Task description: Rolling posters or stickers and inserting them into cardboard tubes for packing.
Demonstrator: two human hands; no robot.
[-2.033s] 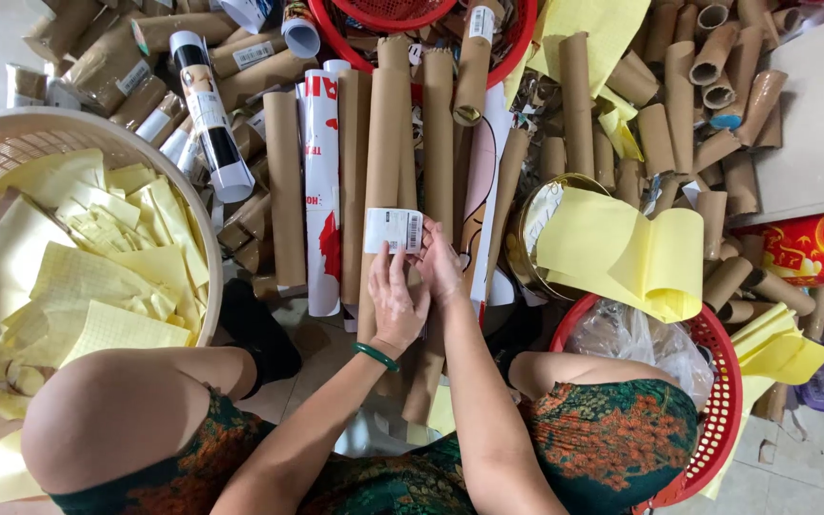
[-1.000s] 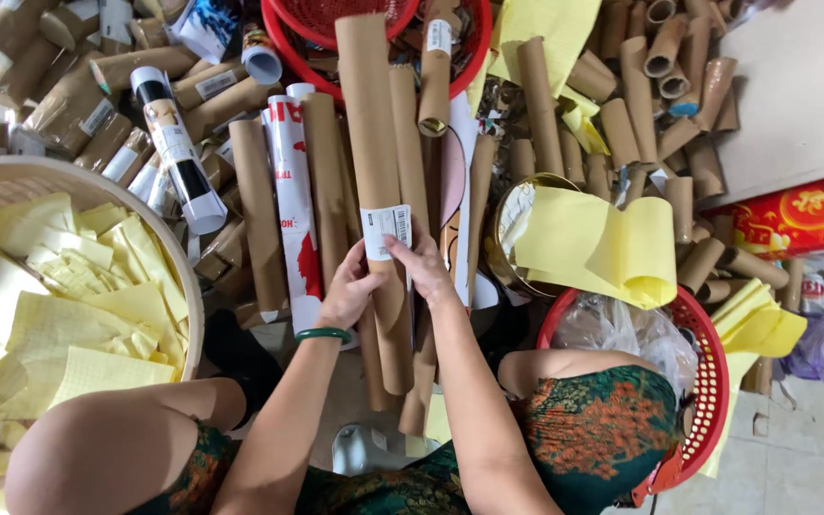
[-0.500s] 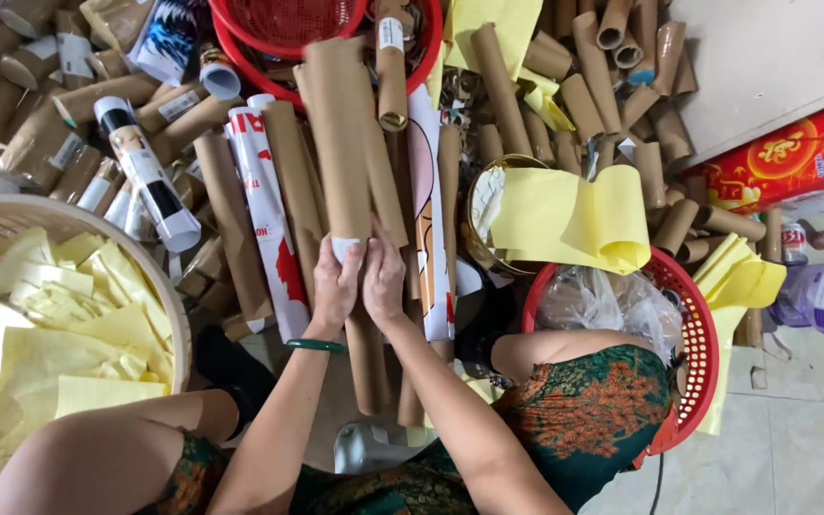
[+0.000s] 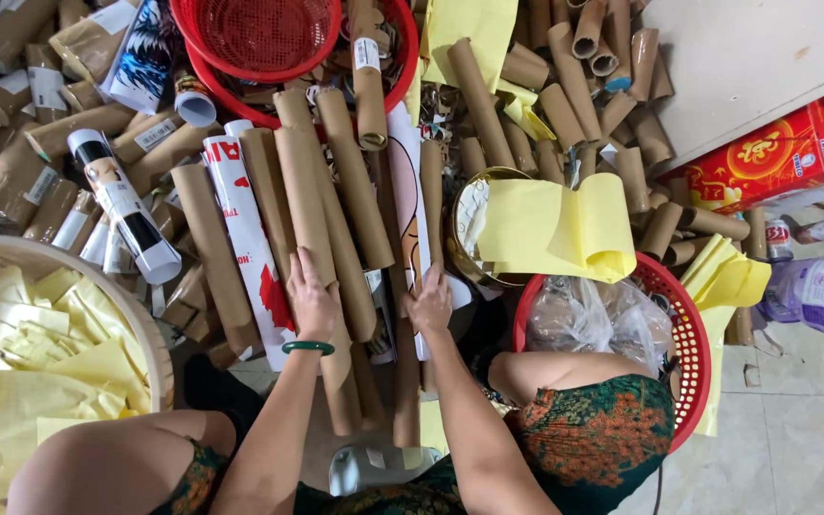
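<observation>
floor heaped with brown tubes; left hand (image 4: 312,300) flat on long kraft tube (image 4: 309,229), axis running away; right hand (image 4: 430,303) resting flat beside it, neither gripping.

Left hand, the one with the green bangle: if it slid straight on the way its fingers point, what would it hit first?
The left hand lies flat on a long brown cardboard tube, fingers pointing along it. It would probably just follow that tube toward the red baskets.

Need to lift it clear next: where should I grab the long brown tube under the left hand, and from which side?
Probably from above, at the near part of the long brown tube beside the left hand. Its top faces up there, while other tubes crowd its sides further along.
</observation>
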